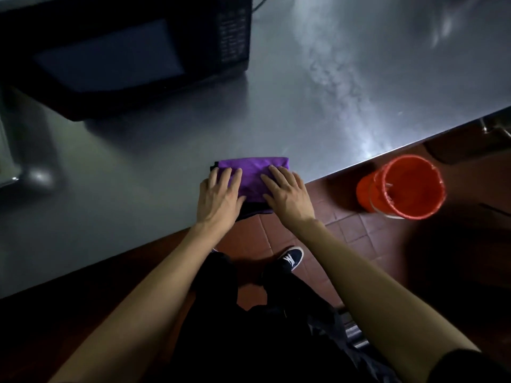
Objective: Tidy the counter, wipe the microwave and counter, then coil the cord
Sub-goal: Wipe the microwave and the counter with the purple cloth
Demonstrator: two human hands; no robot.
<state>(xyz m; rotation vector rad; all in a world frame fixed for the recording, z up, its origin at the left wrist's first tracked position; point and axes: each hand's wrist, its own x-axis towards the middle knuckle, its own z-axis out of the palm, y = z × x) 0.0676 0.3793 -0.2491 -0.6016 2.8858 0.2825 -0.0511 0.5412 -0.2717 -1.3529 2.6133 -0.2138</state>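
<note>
A folded purple cloth lies at the near edge of the steel counter. My left hand presses flat on the cloth's left part, fingers straight. My right hand presses flat on its right part, fingers straight and spread. A black microwave stands at the back left of the counter, its door shut. A dark cord shows just behind the microwave's right top corner; most of it is hidden.
A red bucket stands on the red tiled floor to the right, below the counter's edge. A metal object sits at the far left edge. My shoe and dark trousers are below the counter edge.
</note>
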